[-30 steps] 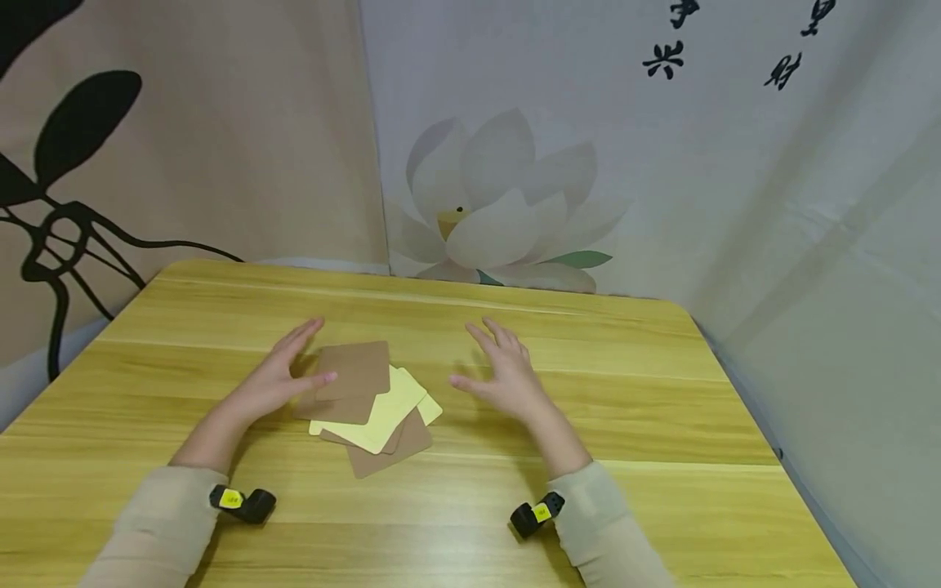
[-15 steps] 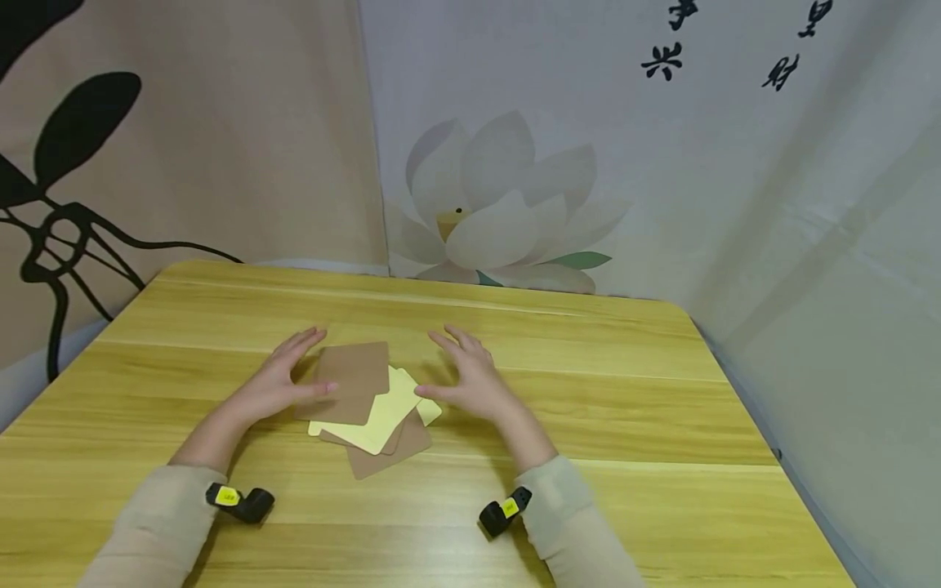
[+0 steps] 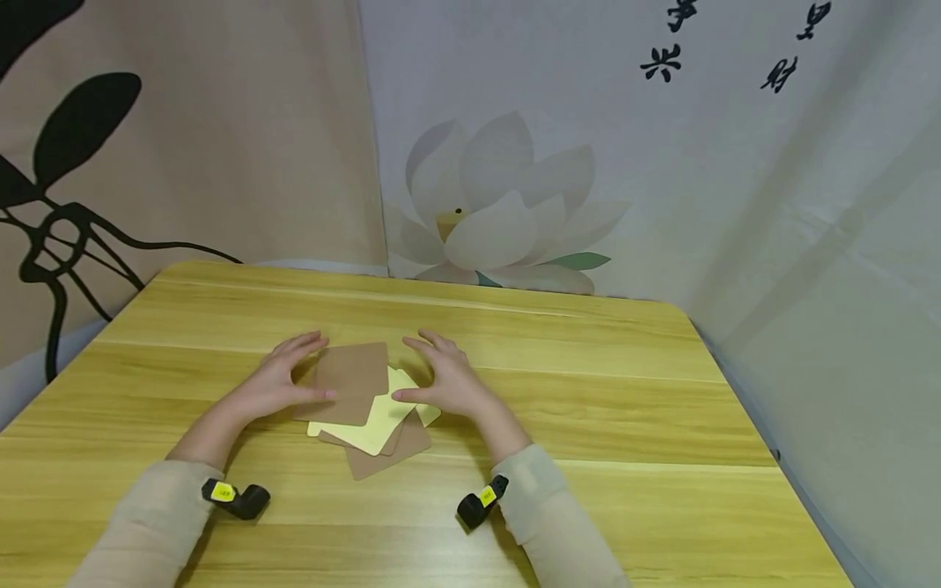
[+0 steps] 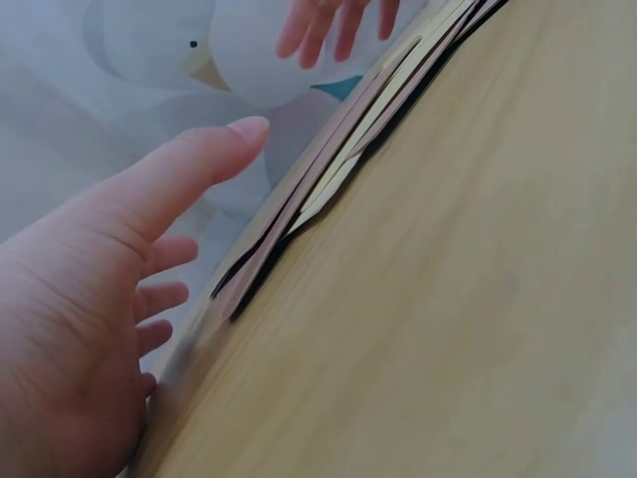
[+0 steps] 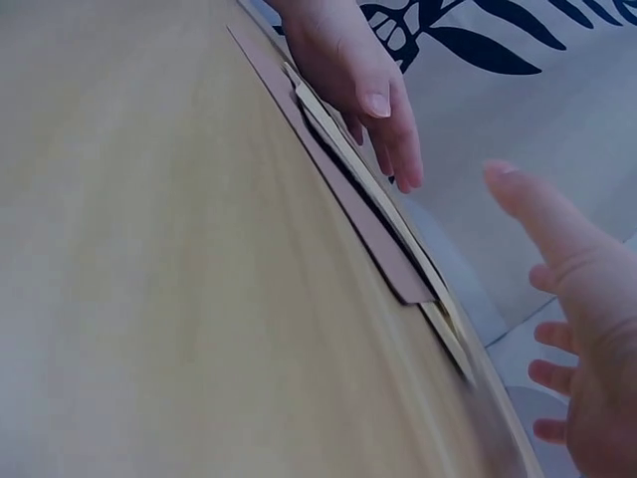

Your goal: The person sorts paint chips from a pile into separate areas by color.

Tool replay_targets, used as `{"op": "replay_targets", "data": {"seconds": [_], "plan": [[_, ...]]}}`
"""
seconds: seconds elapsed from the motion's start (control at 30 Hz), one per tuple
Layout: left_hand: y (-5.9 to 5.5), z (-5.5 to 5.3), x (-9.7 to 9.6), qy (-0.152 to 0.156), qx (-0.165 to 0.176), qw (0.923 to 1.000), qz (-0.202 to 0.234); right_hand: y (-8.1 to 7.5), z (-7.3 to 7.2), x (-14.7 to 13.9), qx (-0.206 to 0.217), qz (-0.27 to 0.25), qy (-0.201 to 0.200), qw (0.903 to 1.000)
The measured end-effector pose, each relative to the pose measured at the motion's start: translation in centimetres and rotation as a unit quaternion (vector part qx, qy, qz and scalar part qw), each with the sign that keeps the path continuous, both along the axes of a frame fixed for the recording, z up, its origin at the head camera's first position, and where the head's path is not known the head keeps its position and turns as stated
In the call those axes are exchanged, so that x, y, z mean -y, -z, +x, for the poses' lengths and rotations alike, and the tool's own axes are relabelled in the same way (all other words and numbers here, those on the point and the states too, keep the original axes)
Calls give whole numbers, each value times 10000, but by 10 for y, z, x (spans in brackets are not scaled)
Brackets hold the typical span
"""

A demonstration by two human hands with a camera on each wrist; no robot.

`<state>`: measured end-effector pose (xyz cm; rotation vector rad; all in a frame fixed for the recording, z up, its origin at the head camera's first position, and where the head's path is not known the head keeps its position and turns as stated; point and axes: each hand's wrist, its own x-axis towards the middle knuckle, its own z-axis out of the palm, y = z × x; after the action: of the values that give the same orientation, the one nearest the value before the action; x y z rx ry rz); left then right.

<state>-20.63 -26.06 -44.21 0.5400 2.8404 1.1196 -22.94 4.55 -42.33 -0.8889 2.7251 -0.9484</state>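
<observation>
A loose, fanned pile of square cards with rounded corners lies on the wooden table [image 3: 588, 408]. Brown cards [image 3: 356, 367] overlap at its back left, pale yellow cards [image 3: 375, 420] show in the middle, and another brown card [image 3: 382, 461] sticks out at the front. My left hand [image 3: 275, 380] is at the pile's left side, thumb over the brown cards and fingers spread. On the other side is my right hand [image 3: 448, 380], its thumb above the yellow cards. Neither hand grips a card. In the left wrist view the thumb [image 4: 199, 164] stands clear of the card edges [image 4: 328, 159].
Behind the table hangs a light curtain [image 3: 735, 188] with a printed lotus [image 3: 507, 204] and black characters. A beige curtain [image 3: 257, 122] with black leaf shapes covers the left. Each wrist wears a small black camera [image 3: 246, 501].
My right hand has moved left from the bare table to the right side of the card pile. The left hand stays nearly where it was. The cards have not moved.
</observation>
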Motion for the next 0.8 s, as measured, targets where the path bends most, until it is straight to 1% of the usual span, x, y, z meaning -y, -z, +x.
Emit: {"op": "replay_targets", "data": {"seconds": [0.2, 0.5, 0.67, 0.8], "plan": [[0, -2, 1, 60, -102, 9996, -276, 2, -7, 10, -16, 176, -145, 9997], [-2, -3, 4, 248, -183, 9982, -505, 4, -17, 26, 70, 230, -482, 9986], [-1, -4, 3, 346, -194, 9976, -576, 5, -19, 31, 179, 302, -520, 9980], [0, -6, 3, 385, -212, 9973, -584, 6, -22, 35, 179, 431, -580, 9972]]}}
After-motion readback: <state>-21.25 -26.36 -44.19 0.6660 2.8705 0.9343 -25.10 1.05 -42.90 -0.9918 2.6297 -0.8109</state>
